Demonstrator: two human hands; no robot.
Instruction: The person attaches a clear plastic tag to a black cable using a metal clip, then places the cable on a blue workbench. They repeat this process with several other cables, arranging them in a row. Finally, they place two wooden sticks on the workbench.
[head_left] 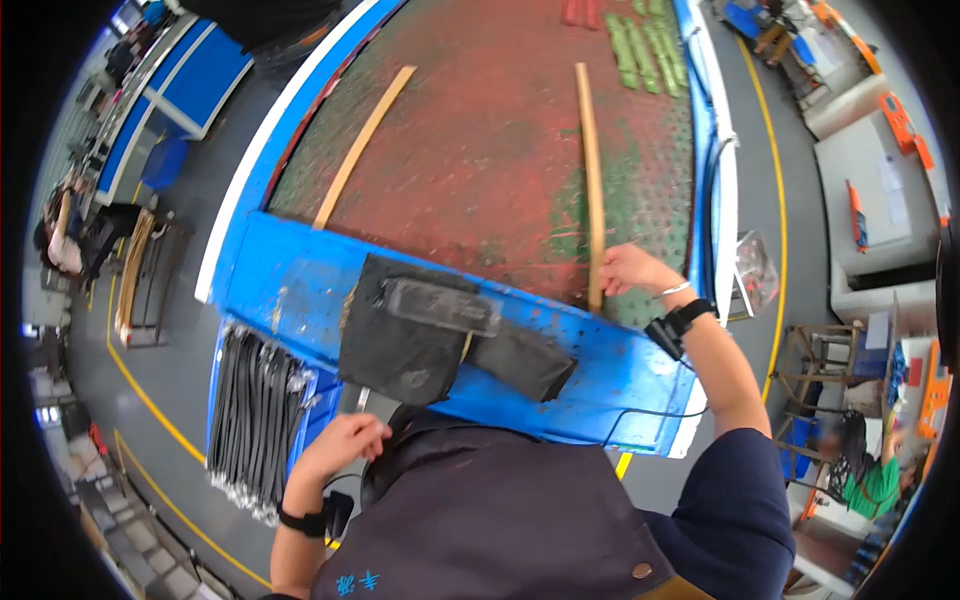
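My right hand is at the near end of a long, thin wooden strip lying on the worn red-and-green table surface. Its fingers are bent and pinch the strip's edge. My left hand is close to my body, fingers curled together; whatever may be in them is hidden. Just beyond it shows a small pale metallic piece. A second wooden strip lies farther left, slanted. On the blue near edge sit a black cloth-like pad, a clear plastic case and a smaller black pad.
A blue bin at the left holds many black straps with shiny ends. Green strips and red pieces lie at the table's far right. A dark cable crosses the near right corner. Other people sit at the far left and right.
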